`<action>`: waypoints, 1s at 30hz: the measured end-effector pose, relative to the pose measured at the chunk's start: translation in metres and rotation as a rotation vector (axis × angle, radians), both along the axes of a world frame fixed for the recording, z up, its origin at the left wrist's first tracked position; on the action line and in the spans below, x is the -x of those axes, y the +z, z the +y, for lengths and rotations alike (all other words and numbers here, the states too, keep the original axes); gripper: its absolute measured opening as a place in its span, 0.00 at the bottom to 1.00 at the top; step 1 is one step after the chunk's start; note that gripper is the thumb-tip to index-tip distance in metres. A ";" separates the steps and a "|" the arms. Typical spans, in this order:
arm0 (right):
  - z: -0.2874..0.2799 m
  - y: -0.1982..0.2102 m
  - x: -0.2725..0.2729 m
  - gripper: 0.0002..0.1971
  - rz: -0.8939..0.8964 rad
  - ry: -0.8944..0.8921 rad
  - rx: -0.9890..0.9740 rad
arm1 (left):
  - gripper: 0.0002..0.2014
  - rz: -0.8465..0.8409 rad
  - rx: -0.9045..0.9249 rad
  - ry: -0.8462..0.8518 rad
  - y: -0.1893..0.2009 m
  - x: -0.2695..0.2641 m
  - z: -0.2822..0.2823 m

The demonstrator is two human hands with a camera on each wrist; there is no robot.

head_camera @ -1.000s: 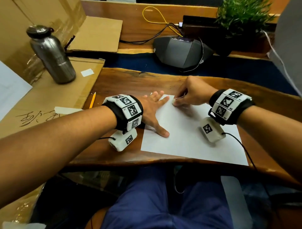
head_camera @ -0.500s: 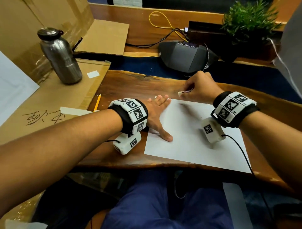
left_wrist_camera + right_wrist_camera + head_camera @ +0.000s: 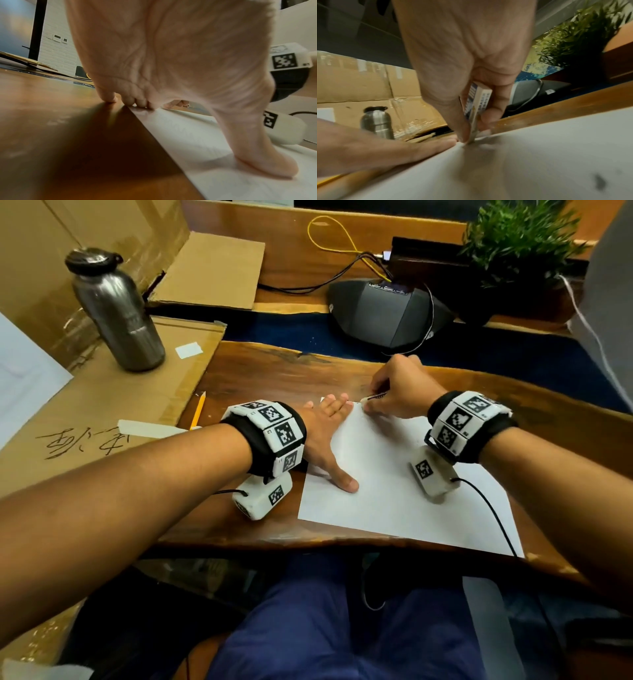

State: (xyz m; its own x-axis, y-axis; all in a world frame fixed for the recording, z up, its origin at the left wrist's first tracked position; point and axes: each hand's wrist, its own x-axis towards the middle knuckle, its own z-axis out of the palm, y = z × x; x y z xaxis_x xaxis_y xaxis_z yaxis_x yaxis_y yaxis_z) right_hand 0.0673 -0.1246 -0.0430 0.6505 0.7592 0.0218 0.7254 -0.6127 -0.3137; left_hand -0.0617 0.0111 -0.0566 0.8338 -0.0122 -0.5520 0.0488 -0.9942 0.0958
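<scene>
- a brown wooden counter [image 3: 274,371] carries a white sheet of paper [image 3: 394,491] near its front edge; flattened cardboard [image 3: 102,405] lies to the left.
- the left hand [image 3: 325,436] is open and lies palm down, fingers straight. its thumb presses on the sheet, the fingertips reach the sheet's far left edge, and the little finger rests on bare wood.
- the right hand [image 3: 400,392] is curled, thumb and fingers pinching a small eraser [image 3: 477,102] in a blue and white sleeve.
- the eraser stands steeply, its lower end on the sheet's far left corner, just beside the left fingertips.
- both forearms reach forward, with the right wrist over the sheet.
- a steel bottle [image 3: 116,313] stands on the cardboard, and a pencil [image 3: 198,410] lies at its edge.
</scene>
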 end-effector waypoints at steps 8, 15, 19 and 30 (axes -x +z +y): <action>0.005 0.004 0.003 0.10 0.032 -0.003 0.032 | 0.72 0.000 -0.010 -0.003 0.004 0.002 -0.003; 0.005 0.002 0.011 0.10 0.041 0.061 0.058 | 0.72 0.010 -0.011 0.000 0.005 0.002 -0.003; 0.007 0.001 0.013 0.08 0.001 0.088 0.026 | 0.71 0.010 -0.025 -0.004 0.008 0.003 -0.003; 0.002 0.003 0.018 0.08 0.016 0.180 0.081 | 0.72 0.009 -0.010 0.002 0.004 0.001 -0.001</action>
